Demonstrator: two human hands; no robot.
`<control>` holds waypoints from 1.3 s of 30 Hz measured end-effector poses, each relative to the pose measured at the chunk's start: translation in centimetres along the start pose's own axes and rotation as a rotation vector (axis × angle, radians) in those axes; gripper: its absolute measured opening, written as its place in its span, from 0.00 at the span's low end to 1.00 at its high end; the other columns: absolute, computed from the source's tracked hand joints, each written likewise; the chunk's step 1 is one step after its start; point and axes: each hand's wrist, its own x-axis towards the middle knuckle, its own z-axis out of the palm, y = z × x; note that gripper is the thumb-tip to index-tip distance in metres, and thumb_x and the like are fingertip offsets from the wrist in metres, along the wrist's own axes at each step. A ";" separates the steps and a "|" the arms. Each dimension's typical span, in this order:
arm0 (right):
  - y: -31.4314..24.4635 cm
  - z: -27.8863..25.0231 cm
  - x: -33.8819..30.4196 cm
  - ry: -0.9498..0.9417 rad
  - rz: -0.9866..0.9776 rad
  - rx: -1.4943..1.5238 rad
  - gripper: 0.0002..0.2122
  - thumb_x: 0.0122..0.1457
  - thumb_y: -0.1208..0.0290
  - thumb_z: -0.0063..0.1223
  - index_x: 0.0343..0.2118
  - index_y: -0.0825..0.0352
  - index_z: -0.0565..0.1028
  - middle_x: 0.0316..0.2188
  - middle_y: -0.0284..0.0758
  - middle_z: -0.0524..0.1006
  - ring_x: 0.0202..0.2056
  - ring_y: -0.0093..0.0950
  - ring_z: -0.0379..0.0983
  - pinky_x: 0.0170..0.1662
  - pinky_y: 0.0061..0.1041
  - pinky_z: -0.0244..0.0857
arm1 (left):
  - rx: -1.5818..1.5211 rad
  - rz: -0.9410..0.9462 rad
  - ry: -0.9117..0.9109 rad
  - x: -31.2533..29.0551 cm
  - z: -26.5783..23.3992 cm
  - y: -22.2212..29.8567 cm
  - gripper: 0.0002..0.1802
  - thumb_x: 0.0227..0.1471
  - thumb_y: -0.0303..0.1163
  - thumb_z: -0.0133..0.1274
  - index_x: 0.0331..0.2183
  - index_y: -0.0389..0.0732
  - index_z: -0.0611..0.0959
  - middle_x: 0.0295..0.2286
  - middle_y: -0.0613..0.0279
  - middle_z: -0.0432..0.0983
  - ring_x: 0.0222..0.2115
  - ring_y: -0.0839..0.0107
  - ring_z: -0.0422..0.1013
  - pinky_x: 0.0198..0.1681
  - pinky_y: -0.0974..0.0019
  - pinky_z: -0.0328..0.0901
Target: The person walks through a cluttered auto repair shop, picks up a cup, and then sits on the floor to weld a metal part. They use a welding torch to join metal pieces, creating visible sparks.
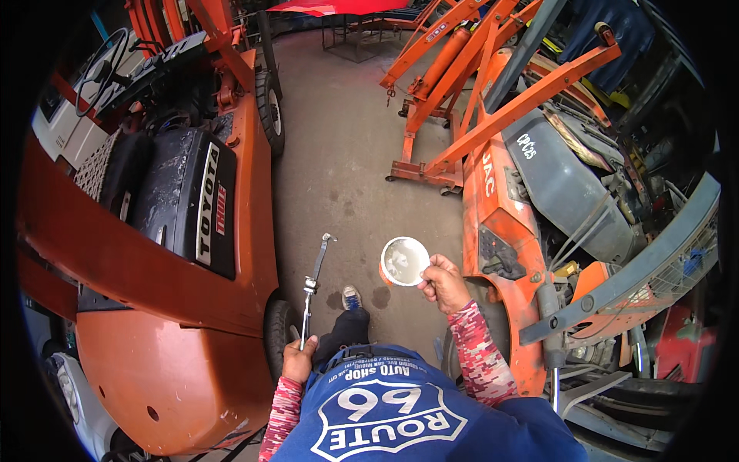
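My left hand (299, 359) is closed around the lower end of a long, thin metal tool (311, 286). A bright joint sits midway along it, and its far tip bends to the right; its exact kind I cannot make out. My right hand (446, 284) pinches the rim of a small round tub (405, 262) with a white lip and an orange outer side. Inside the tub is a pale, greyish-white material. Both things are held up in front of me, apart from each other, above the concrete floor.
An orange forklift (185, 369) stands close on my left, another orange forklift (496, 192) on my right. Ahead to the right is an orange engine hoist (431, 115) on casters. A red panel (339, 7) rests on a stand at the far end. Dark spots mark the concrete floor (331, 154).
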 end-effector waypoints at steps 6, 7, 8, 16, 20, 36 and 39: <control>-9.9 6.8 15.2 0.007 0.020 -0.080 0.05 0.55 0.76 0.53 0.32 0.63 0.68 0.18 0.34 0.75 0.12 0.16 0.62 0.13 0.18 0.50 | -0.012 0.037 -0.004 16.5 -2.1 14.5 0.22 0.61 0.40 0.58 0.18 0.41 0.77 0.16 0.74 0.66 0.18 0.82 0.59 0.22 0.69 0.55; -11.4 7.7 17.7 0.008 0.026 -0.069 0.05 0.55 0.76 0.53 0.32 0.63 0.68 0.17 0.34 0.75 0.11 0.16 0.62 0.13 0.18 0.50 | 0.002 0.089 0.003 19.0 -2.7 16.8 0.22 0.62 0.40 0.57 0.18 0.41 0.76 0.16 0.75 0.66 0.18 0.82 0.59 0.22 0.69 0.55; -12.7 8.6 20.3 0.020 0.023 -0.050 0.05 0.55 0.76 0.53 0.31 0.63 0.68 0.17 0.34 0.75 0.11 0.16 0.61 0.12 0.19 0.49 | 0.037 0.070 0.004 22.0 -2.8 19.0 0.23 0.62 0.40 0.57 0.17 0.42 0.74 0.15 0.75 0.65 0.17 0.82 0.58 0.21 0.69 0.54; -20.5 13.4 44.0 0.015 0.001 -0.025 0.05 0.55 0.77 0.52 0.30 0.63 0.67 0.17 0.35 0.75 0.11 0.17 0.61 0.12 0.19 0.49 | -0.083 0.089 -0.009 45.7 -3.1 31.9 0.20 0.63 0.40 0.55 0.20 0.44 0.74 0.15 0.71 0.66 0.14 0.80 0.60 0.17 0.71 0.54; -25.6 16.6 55.5 -0.006 0.066 -0.024 0.05 0.56 0.77 0.52 0.31 0.62 0.67 0.18 0.34 0.75 0.12 0.17 0.63 0.13 0.18 0.51 | -0.087 0.034 0.065 56.1 -2.9 39.1 0.21 0.63 0.40 0.57 0.19 0.45 0.73 0.14 0.76 0.63 0.14 0.82 0.56 0.17 0.71 0.50; -46.0 27.0 98.5 0.064 -0.010 0.024 0.05 0.56 0.76 0.53 0.31 0.62 0.67 0.19 0.34 0.75 0.13 0.17 0.64 0.12 0.18 0.53 | 0.045 0.049 -0.129 101.0 -2.0 62.0 0.21 0.62 0.39 0.57 0.18 0.43 0.74 0.16 0.75 0.65 0.18 0.82 0.57 0.22 0.70 0.52; -52.2 27.1 104.8 0.136 -0.040 -0.006 0.05 0.56 0.76 0.53 0.31 0.62 0.67 0.18 0.34 0.75 0.13 0.17 0.65 0.13 0.17 0.54 | 0.223 0.159 -0.170 110.9 -0.4 69.5 0.23 0.61 0.41 0.58 0.18 0.42 0.75 0.16 0.75 0.65 0.19 0.81 0.57 0.22 0.69 0.52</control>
